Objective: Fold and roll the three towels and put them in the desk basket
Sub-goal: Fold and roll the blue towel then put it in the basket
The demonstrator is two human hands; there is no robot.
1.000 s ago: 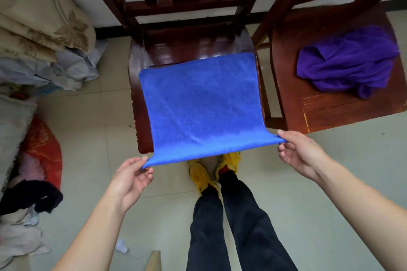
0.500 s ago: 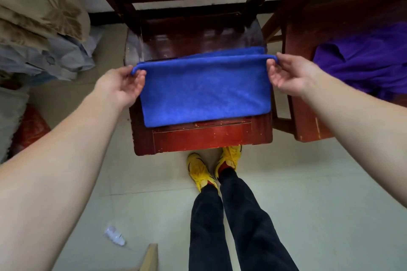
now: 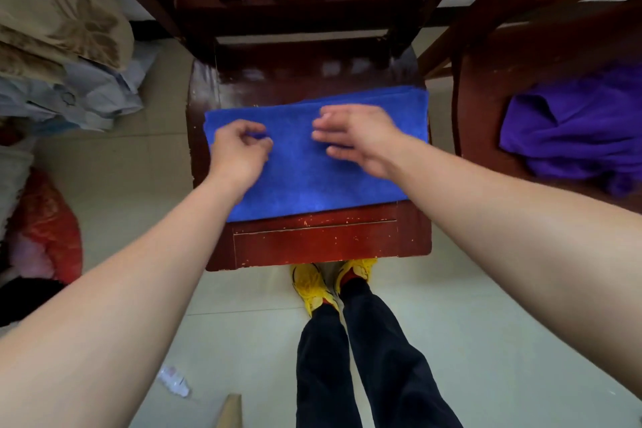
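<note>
A blue towel (image 3: 312, 177) lies folded in half on the dark red wooden chair seat (image 3: 312, 240) in front of me. My left hand (image 3: 238, 149) rests on the towel's left part with its fingers loosely curled; it holds no fold that I can see. My right hand (image 3: 354, 135) is over the middle of the towel, fingers straight and spread, blurred by motion. A crumpled purple towel (image 3: 573, 128) lies on a second chair (image 3: 486, 87) to the right. No third towel and no basket are in view.
A pile of beige and pale blue cloth (image 3: 62, 28) is stacked at the left, with a red bag (image 3: 45, 229) below it. A small plastic bottle (image 3: 173, 380) and a cardboard edge (image 3: 231, 410) lie on the tiled floor by my feet.
Both hands lifted the towel's near edge, carried it to the far edge to fold it in half, let go of the corners and moved inward onto the towel.
</note>
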